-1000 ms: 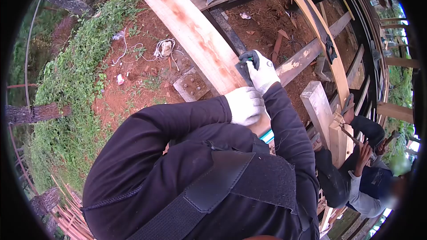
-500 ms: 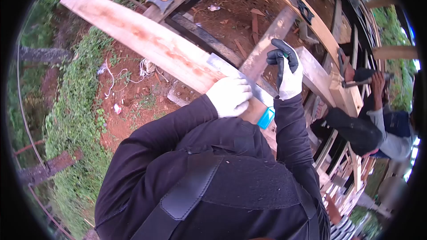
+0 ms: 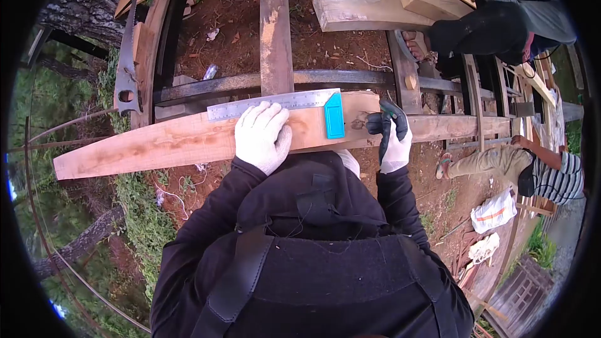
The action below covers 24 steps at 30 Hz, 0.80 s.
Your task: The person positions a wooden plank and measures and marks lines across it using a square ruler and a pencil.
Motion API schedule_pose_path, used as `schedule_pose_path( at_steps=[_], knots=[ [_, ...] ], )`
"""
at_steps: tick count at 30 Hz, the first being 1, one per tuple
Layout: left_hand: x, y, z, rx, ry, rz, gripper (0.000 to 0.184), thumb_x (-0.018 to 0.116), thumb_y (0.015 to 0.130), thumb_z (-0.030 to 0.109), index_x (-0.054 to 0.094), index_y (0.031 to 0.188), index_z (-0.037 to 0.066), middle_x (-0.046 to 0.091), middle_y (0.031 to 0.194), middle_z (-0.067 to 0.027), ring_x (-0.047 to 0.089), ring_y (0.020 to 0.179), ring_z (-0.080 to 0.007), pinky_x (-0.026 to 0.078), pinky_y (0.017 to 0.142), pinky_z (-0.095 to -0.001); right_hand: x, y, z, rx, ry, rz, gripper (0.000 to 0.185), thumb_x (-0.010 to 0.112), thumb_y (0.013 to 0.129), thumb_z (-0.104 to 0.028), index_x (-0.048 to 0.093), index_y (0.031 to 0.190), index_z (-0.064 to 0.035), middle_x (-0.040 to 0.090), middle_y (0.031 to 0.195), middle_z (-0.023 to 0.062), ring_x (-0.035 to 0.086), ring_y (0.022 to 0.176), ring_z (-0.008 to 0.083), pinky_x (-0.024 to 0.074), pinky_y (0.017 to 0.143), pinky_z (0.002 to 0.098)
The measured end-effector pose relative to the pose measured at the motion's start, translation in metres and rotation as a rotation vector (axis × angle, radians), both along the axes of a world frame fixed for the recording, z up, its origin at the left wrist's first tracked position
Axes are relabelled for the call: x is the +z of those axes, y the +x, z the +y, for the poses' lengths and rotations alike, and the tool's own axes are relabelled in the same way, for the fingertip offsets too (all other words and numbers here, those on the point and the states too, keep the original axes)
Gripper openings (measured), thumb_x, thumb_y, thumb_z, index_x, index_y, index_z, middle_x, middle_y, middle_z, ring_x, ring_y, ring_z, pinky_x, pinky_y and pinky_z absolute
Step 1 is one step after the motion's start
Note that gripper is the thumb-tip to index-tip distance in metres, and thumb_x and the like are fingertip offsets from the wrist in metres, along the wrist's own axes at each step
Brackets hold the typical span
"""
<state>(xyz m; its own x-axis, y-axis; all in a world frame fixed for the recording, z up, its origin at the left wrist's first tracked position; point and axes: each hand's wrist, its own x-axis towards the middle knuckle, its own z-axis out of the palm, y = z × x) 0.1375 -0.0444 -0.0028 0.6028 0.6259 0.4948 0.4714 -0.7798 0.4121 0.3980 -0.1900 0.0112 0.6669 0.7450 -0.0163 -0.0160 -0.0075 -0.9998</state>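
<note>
Starting at the far left, here's the plank (image 3: 156,144), its narrow end reaching out well left of the left hand's fingers and its body running right beneath them. Just above that stretch, up and left of those same fingers, a handsaw (image 3: 127,66) hangs with its dark handle downward, near a timber. Now the left hand (image 3: 263,136), in its white glove: fingers together, laid over the steel blade of a try square (image 3: 307,99), pressing down rather than gripping around anything. Straight beyond those fingertips, a worn beam (image 3: 275,25) runs away over the reddish soil. The square's blade follows the plank's far edge, and to the right, between the two hands, sits its turquoise handle (image 3: 335,117), flat across the wood. Up beyond the right hand's fingers, there's a thick timber (image 3: 369,11), well apart from them. And the right hand (image 3: 394,141) itself, dark-coated fingers curled in a pinch on a slim green item (image 3: 388,109), right by the plank's right end; whether they touch the wood, I can't tell. Further right of those fingers, a co-worker in a striped top (image 3: 560,178), and below, a white sack (image 3: 493,211) on the ground.
</note>
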Motion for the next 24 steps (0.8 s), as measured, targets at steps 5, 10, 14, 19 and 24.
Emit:
schedule_pose_path(
  at_steps=[5,10,14,19,24],
  knots=[
    [0.001,-0.002,-0.004,0.013,-0.017,0.023,0.035,0.072,0.081,0.015,0.070,0.115,0.007,0.068,0.121,-0.0140,0.060,0.120,-0.0378,0.042,0.107,-0.0518,0.001,-0.034,0.006,0.097,-0.221,-0.300,0.057,0.081,0.084,-0.009,0.058,0.135,0.0026,0.068,0.113,0.0126,0.066,0.096,0.0169,0.0547,0.089,0.0314],
    [0.002,-0.011,0.001,-0.031,-0.069,-0.051,0.031,0.072,0.081,0.016,0.071,0.111,0.008,0.069,0.118,-0.0123,0.062,0.118,-0.0359,0.043,0.107,-0.0509,-0.009,-0.054,0.043,0.102,-0.408,-0.747,0.084,0.090,0.072,-0.028,0.051,0.140,0.0013,0.062,0.120,0.0187,0.064,0.105,0.0314,0.0530,0.093,0.0401],
    [0.018,-0.035,0.007,-0.089,-0.091,-0.104,0.028,0.072,0.081,0.013,0.071,0.108,0.007,0.070,0.116,-0.0132,0.064,0.114,-0.0350,0.047,0.104,-0.0481,-0.023,-0.052,0.055,0.074,-0.451,-1.036,0.089,0.086,0.073,-0.034,0.045,0.144,-0.0004,0.060,0.125,0.0211,0.061,0.115,0.0382,0.0499,0.099,0.0451],
    [0.026,-0.128,0.056,0.368,0.003,-0.333,0.021,0.071,0.086,0.010,0.072,0.105,0.001,0.072,0.107,-0.0158,0.067,0.104,-0.0359,0.053,0.096,-0.0437,-0.019,-0.049,0.059,0.020,-0.615,-0.926,0.088,0.085,0.069,-0.034,0.047,0.141,-0.0011,0.060,0.128,0.0213,0.060,0.118,0.0376,0.0489,0.101,0.0447],
    [0.012,-0.190,0.092,0.473,0.008,-0.057,0.020,0.068,0.088,0.018,0.073,0.101,0.003,0.073,0.103,-0.0145,0.068,0.099,-0.0331,0.051,0.094,-0.0445,-0.006,-0.050,0.045,-0.036,-0.528,-0.947,0.080,0.085,0.068,-0.031,0.053,0.134,-0.0020,0.060,0.127,0.0221,0.059,0.120,0.0376,0.0483,0.103,0.0433]
  ],
)
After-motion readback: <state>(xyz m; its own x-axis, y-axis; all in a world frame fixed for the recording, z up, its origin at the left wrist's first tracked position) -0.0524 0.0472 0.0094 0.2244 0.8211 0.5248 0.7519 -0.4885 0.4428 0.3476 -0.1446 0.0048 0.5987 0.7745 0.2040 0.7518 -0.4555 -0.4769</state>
